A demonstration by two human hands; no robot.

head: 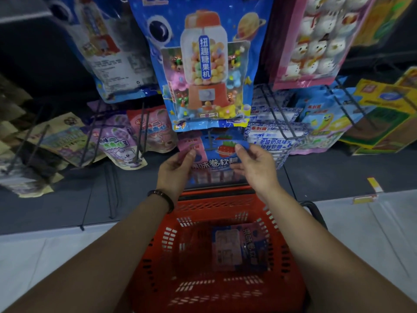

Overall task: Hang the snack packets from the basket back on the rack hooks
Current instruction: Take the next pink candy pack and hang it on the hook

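We pinched the blue-and-pink strawberry snack packet (pixel 216 160) by its top corners, left hand (pixel 174 167) and right hand (pixel 256 167); it looked not yet hooked. Below them, one pink packet (pixel 239 247) lay in the red plastic basket (pixel 158 256).

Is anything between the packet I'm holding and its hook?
Partly. The big candy-machine bag hangs just above, its bottom edge over the top of the blue packet pinched by the left hand and right hand. A dark hook shows at the packet's top; I cannot tell if it is threaded.
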